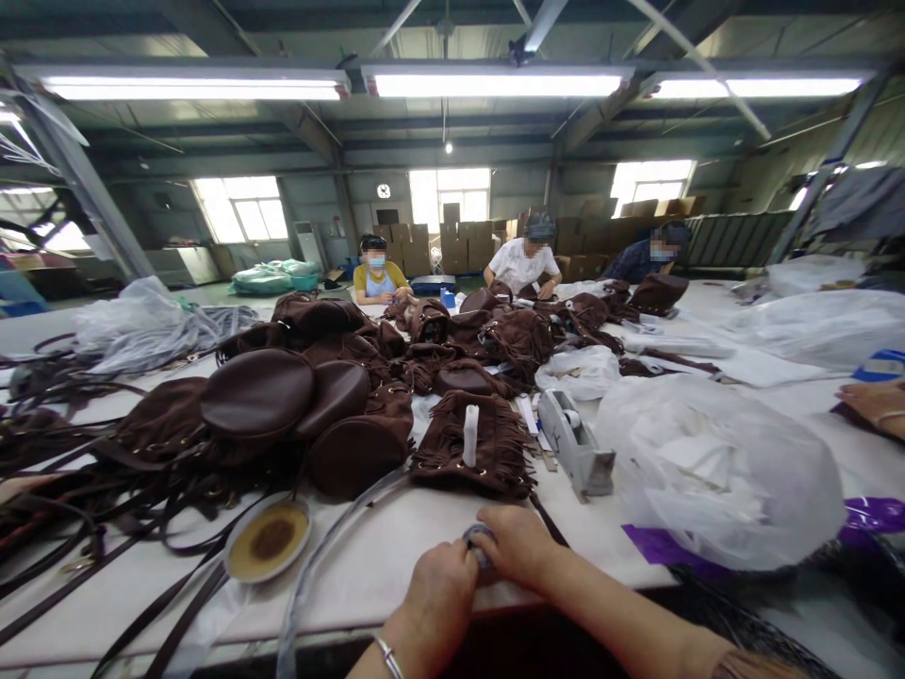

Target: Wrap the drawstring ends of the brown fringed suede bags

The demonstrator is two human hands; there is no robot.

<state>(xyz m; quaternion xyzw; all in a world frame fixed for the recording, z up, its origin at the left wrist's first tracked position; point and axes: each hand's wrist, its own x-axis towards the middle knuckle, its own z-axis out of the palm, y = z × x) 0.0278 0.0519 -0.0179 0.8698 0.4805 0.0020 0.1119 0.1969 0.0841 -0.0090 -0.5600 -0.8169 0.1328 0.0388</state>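
At the table's front edge my left hand (436,599), with a silver bangle at the wrist, is closed on a small shiny grey-blue thing (479,539). My right hand (519,549) meets it there, fingers curled round the same thing, which is mostly hidden. Just beyond them lies a dark brown fringed bag (442,457), with a white upright tube-like piece (470,436) on it. A grey tape dispenser (574,443) stands to its right. Left of my hands are a clear plastic-wrapped strip (332,542) and a round dish (305,547) of yellowish stuff with a brown centre.
Brown bags (258,394) are heaped across the table's middle and left, with dark straps (152,604) trailing forward. A big translucent plastic bag (721,467) bulges at right, over purple film (661,547). Several people sit around the table; another person's hand (877,405) shows at the right edge.
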